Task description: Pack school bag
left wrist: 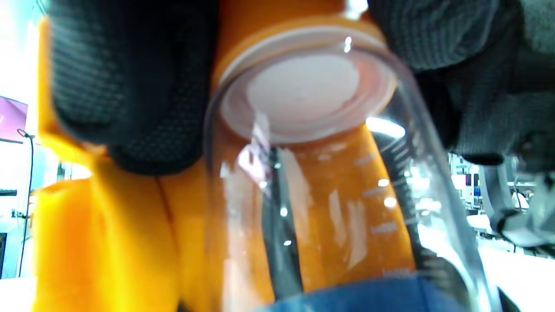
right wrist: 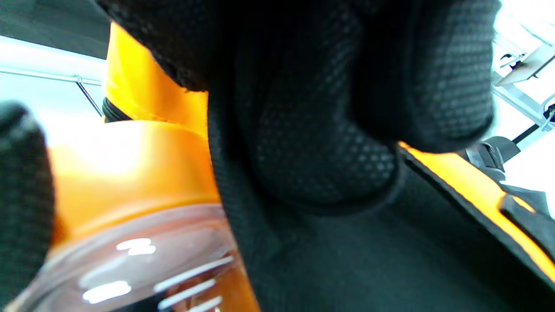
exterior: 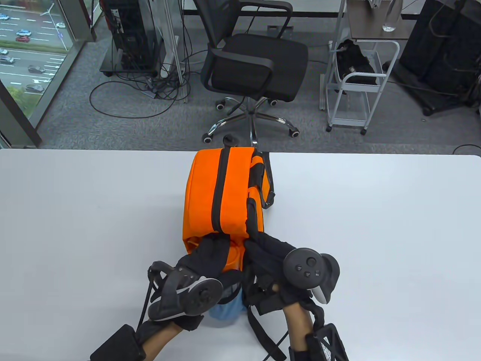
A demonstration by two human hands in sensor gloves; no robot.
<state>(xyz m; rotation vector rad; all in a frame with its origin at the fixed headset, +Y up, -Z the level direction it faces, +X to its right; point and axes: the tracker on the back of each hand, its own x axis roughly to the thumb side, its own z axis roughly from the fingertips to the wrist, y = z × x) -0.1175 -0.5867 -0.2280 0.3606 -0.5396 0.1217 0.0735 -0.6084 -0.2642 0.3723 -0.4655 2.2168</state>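
Step in hand looks like sliding the bottle [left wrist: 321,182] into the bag [exterior: 220,195], which lies mid-table. Left hand [exterior: 204,259] grasps the bottle at the bag's near end; right hand [exterior: 270,252] grips the bag's edge. Next likely: push the bottle deeper, holding the opening wide. Count: one bag, one bottle, two hands.

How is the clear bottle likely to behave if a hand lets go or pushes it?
The bottle looks smooth and glossy, so probably slippery in gloves. Its round body may roll on the table. It looks empty, so likely light.
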